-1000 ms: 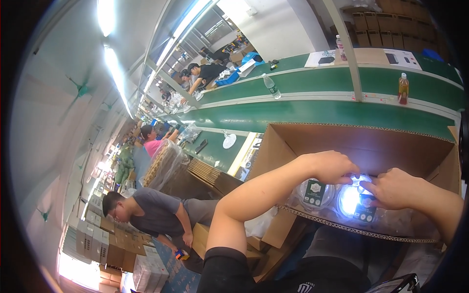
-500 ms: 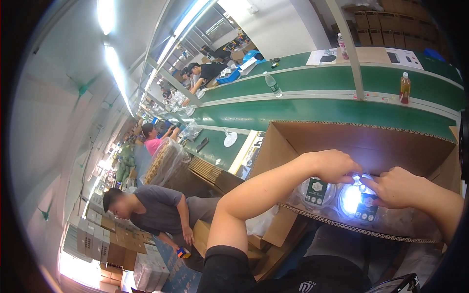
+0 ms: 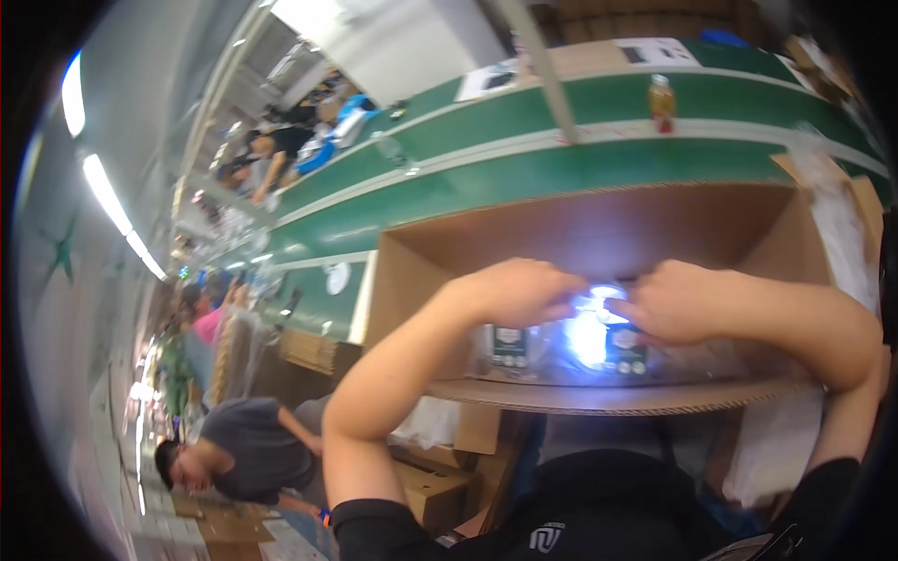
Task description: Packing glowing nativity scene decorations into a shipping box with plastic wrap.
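Note:
Inside an open cardboard box [image 3: 402,323] in front of me, a round lamp [image 3: 589,338] shines bright white, with a dark green label on its right side. My left hand [image 3: 526,292] has its fingers bent onto the lamp's upper left edge. From the other side my right hand [image 3: 675,305] grips the upper right edge, fingers curled and its index finger over the top. The glare and blur hide exactly what the fingertips pinch. Left of the lamp, partly under my left wrist, lies an unlit item [image 3: 510,348] with a similar green label, in clear plastic.
A long green workbench [image 3: 486,201] runs behind the box, with an amber drink bottle [image 3: 662,105] and a clear bottle [image 3: 395,154] on it. At left, a co-worker in a grey shirt [image 3: 257,449] bends over near cartons [image 3: 430,496]. Clear plastic wrap [image 3: 832,220] hangs at the box's right.
My view has swung to the right, so the surroundings shift left in the picture. Both hands stay at the lit lamp, and my right forearm now shows more fully.

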A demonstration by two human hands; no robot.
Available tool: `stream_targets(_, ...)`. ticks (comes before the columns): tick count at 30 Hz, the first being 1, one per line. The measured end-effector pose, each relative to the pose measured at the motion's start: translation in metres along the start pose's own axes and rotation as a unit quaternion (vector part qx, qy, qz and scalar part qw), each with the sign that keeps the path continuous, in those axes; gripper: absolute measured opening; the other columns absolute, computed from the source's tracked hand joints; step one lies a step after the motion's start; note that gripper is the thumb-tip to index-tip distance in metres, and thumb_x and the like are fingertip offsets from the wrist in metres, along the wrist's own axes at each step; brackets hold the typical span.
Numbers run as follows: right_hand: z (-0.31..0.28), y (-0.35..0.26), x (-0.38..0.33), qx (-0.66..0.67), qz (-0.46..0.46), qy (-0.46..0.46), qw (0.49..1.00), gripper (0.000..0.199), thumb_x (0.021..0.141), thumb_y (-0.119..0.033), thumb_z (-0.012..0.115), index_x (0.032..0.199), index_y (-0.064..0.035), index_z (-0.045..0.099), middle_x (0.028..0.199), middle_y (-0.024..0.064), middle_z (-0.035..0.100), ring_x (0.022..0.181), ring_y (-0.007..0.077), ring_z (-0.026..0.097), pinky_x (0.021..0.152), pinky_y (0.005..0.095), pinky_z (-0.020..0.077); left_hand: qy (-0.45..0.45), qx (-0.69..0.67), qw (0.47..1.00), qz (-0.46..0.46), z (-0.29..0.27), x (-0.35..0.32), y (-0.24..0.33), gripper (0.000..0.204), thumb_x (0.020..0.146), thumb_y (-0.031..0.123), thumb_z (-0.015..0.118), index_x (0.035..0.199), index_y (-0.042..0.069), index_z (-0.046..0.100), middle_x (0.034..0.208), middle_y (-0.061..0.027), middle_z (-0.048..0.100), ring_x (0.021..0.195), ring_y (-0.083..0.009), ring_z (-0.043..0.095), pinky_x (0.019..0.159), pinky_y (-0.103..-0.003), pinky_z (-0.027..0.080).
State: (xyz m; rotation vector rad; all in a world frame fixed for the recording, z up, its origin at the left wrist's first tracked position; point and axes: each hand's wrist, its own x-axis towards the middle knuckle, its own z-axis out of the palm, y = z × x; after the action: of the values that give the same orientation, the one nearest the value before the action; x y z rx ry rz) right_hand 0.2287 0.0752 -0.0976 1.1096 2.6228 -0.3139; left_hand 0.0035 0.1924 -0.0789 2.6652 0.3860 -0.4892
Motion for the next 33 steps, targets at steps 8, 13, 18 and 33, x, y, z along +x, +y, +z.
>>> stream_targets(8,0.02,0.008,-0.003,0.012,0.073,-0.116,0.991,0.041,0.096,-0.034,0.061,0.119,-0.0003,0.06,0.109,0.0178,0.07,0.105,0.0351,0.067,0.087,0.047,0.0535,-0.1,0.001,0.992,-0.072,0.008,0.001,-0.009,0.054,0.098,0.04,0.059,0.143,0.011,0.052,0.121,-0.0221,0.068,0.109,-0.041,0.064,0.096,-0.047,0.05)
stream_targets(13,0.008,0.006,-0.001,0.012,0.049,-0.08,0.996,0.03,0.096,-0.027,0.06,0.11,-0.0002,0.062,0.103,0.0176,0.07,0.095,0.0349,0.069,0.079,0.0478,0.0553,-0.118,0.006,0.987,-0.105,0.008,0.0,-0.009,0.059,0.098,0.042,0.059,0.147,0.011,0.048,0.125,-0.0231,0.066,0.112,-0.042,0.063,0.098,-0.047,0.049)
stream_targets(18,0.014,0.005,-0.003,0.014,-0.004,-0.036,0.999,0.03,0.097,-0.028,0.059,0.111,-0.0025,0.064,0.097,0.0183,0.071,0.088,0.0361,0.07,0.075,0.0485,0.0554,-0.137,-0.004,0.983,-0.121,0.011,-0.001,-0.011,0.062,0.098,0.045,0.058,0.149,0.011,0.045,0.126,-0.0237,0.065,0.115,-0.0422,0.062,0.1,-0.047,0.049)
stream_targets(33,0.02,0.007,-0.001,0.043,0.025,-0.128,0.991,0.029,0.099,-0.028,0.054,0.114,-0.0039,0.063,0.1,0.0199,0.07,0.094,0.0391,0.069,0.079,0.0495,0.0556,-0.134,-0.028,0.986,-0.093,0.014,0.003,-0.013,0.061,0.098,0.047,0.058,0.148,0.013,0.047,0.126,-0.022,0.066,0.116,-0.0409,0.062,0.1,-0.046,0.049)
